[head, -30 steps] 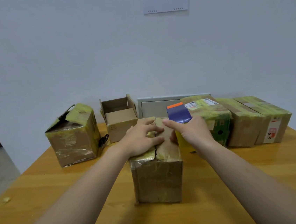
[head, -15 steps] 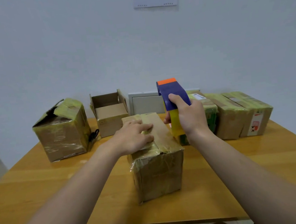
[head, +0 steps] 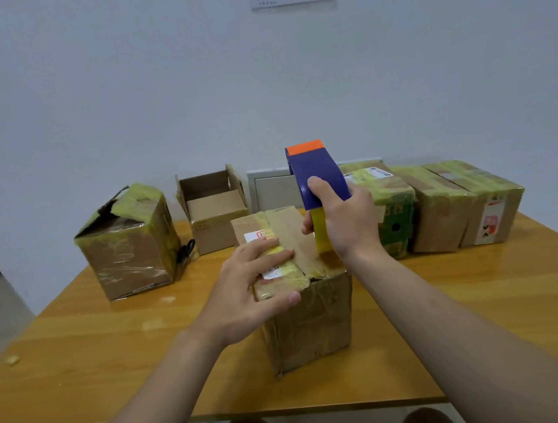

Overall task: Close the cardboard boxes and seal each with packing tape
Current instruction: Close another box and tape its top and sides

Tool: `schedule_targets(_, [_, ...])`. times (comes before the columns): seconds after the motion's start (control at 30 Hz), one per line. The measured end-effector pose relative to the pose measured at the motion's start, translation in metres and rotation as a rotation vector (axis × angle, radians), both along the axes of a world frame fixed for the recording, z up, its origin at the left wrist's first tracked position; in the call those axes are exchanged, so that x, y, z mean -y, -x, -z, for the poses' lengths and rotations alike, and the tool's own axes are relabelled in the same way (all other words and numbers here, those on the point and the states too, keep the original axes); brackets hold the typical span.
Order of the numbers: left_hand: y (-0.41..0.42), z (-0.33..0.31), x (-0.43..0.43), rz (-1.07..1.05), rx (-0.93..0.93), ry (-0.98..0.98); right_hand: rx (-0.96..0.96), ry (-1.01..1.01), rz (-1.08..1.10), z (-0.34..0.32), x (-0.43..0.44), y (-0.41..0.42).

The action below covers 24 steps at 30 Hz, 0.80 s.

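While the cardboard box [head: 311, 318] stands at the middle of the table [head: 113, 349] with flaps folded down, the left hand [head: 244, 290] presses its top, fingers flat, thumb over the near edge. Right hand [head: 351, 224] grips the tape dispenser [head: 317, 179], fingers wrapped round the blue body, yellow roll touching the box top at its right side. Small open box [head: 215, 211] behind, flaps up. Taped box [head: 129, 244] far left, scissors [head: 185, 252] just beside it. Row of taped boxes [head: 442, 208] back right. Grey panel [head: 273, 191] against the wall.
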<state>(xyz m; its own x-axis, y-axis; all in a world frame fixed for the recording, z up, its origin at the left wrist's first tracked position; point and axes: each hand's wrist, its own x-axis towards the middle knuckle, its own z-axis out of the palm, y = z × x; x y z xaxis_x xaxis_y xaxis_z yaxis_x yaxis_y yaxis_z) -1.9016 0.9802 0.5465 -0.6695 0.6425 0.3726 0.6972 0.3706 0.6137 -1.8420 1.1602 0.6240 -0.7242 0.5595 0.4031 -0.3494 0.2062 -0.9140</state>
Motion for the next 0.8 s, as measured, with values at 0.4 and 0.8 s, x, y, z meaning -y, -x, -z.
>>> schedule_targets(0.4, [0.009, 0.014, -0.010, -0.045, -0.369, -0.096, -0.017, 0.020, -0.011, 0.006, -0.005, -0.002])
schedule_targets(0.8, [-0.037, -0.022, -0.034, 0.064, -0.501, 0.314, 0.061, -0.208, -0.164, -0.030, -0.026, -0.014])
